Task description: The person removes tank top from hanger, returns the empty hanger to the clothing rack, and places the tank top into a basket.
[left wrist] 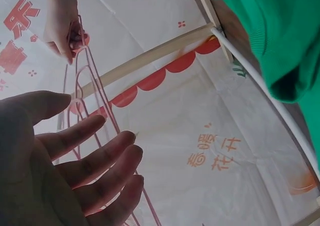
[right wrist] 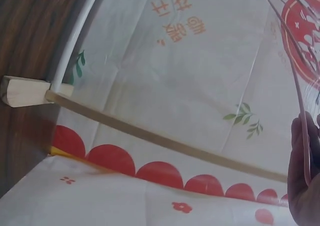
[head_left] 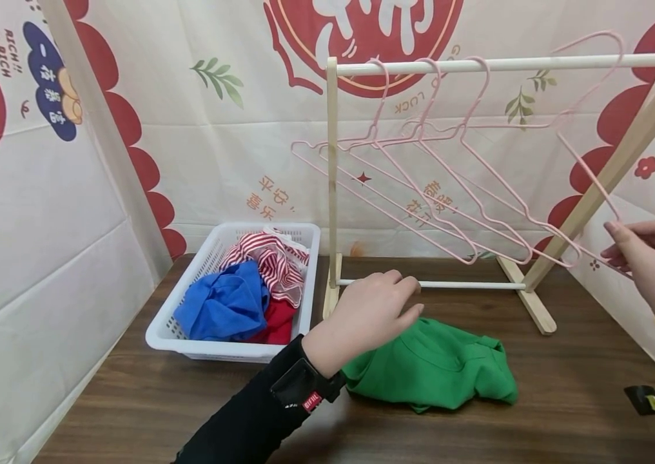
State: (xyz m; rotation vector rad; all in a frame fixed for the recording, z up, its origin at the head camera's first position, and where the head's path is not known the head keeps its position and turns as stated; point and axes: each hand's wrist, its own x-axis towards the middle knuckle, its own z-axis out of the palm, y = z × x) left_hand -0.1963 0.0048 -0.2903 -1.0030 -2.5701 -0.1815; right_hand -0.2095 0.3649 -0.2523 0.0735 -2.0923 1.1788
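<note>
My right hand [head_left: 652,258] pinches the right end of a pink clothes hanger [head_left: 585,171] between thumb and fingers. This hanger's hook overlaps the white top rod [head_left: 525,64] of a wooden rack in the head view. Further left, several more pink hangers [head_left: 388,158] hang from the rod. My left hand [head_left: 368,312] is above a crumpled green garment [head_left: 438,370], its fingers loosely bent and holding nothing. In the left wrist view, the left palm [left wrist: 55,186] and spread fingers show, with the green garment beyond. The right wrist view catches the hanger's pink edge [right wrist: 300,95] against my fingers.
A white plastic basket [head_left: 159,332] on the left holds a blue garment [head_left: 223,303], a red-and-white striped one [head_left: 269,261] and a red one [head_left: 278,322]. The rack's wooden foot [head_left: 527,303] and white lower bar [head_left: 472,285] stand behind the green garment. Printed cloth walls enclose the table.
</note>
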